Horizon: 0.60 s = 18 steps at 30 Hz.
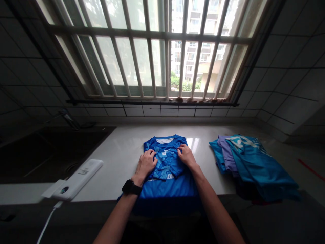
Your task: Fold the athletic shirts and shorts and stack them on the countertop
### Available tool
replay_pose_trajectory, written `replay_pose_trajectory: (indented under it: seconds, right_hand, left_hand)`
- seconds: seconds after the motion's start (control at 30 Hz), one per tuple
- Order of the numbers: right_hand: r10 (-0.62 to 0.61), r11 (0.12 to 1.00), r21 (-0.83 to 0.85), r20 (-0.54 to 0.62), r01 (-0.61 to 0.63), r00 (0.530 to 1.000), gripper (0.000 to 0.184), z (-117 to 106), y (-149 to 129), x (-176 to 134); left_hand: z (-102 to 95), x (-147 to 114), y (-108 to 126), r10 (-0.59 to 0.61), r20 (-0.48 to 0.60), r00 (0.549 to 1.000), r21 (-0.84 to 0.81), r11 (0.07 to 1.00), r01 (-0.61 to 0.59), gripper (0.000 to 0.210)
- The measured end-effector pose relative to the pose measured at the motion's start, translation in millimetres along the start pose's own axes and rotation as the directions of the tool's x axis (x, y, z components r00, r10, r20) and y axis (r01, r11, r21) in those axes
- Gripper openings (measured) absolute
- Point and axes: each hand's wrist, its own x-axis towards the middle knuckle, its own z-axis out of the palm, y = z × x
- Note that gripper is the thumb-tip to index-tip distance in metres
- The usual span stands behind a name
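Observation:
A blue sports shirt (162,193) lies on the countertop with its neckline toward the window and its lower part hanging over the front edge. On top of it is a smaller blue patterned piece of cloth (166,166), shaped like a pair of shorts. My left hand (147,163), a black watch (131,187) on its wrist, has its fingers curled on the left side of this cloth. At the right side, my right hand (186,155) grips the blue fabric with bent fingers. Exactly which layers each hand pinches is hidden.
A pile of teal and purple clothes (256,162) lies to the right, partly over the counter edge. On the left are a white power bank (80,179) with a cable (47,222), a dark sink (50,149) and a faucet (68,118). Behind stands a barred window (152,34).

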Motion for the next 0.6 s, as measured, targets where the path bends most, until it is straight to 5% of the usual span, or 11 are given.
replay_pose_trajectory:
  seconds: [0.6]
  right_hand:
    - [-0.013, 0.999, -0.047, 0.01, 0.013, 1.0, 0.037, -2.5, -2.0, 0.1]
  left_hand:
    - [-5.1, 0.9, 0.9, -0.003, 0.032, 0.999, 0.023, 1.0, 0.002, 0.035]
